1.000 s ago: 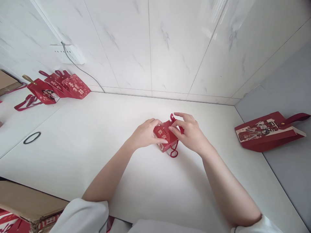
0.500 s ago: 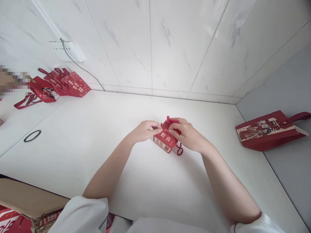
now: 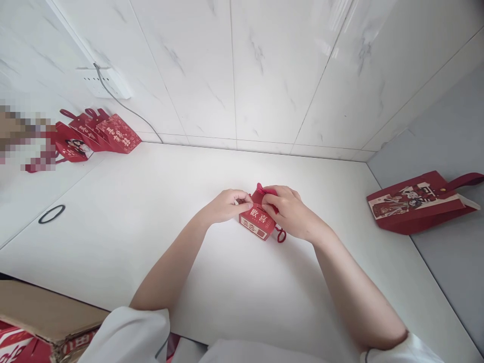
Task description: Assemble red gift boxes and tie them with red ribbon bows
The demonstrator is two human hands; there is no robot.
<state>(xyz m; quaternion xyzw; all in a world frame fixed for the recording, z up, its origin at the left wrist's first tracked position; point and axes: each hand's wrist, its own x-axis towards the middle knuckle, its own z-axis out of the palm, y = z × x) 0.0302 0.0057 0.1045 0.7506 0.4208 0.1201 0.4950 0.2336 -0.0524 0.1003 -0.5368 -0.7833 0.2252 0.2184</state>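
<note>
A red gift box [image 3: 254,228] is standing near the middle of the white tabletop [image 3: 159,186], well apart from its far edge, a red cord [image 3: 281,236] lying by its right end. The left hand [image 3: 224,206] is curling nearly closed, pinching the box's upper left; the right hand [image 3: 293,212] is pinching its upper right. The body is already standing folded; the top, partly hidden, is seemingly not yet fastened.

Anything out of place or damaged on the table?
A dark ring at the left of the white tabletop looks stray, lying apart from everything else. A pixelated patch overlapping the far-left red gift boxes seems an image artifact. No visible spill; the central gift box shows no obvious damage.
</note>
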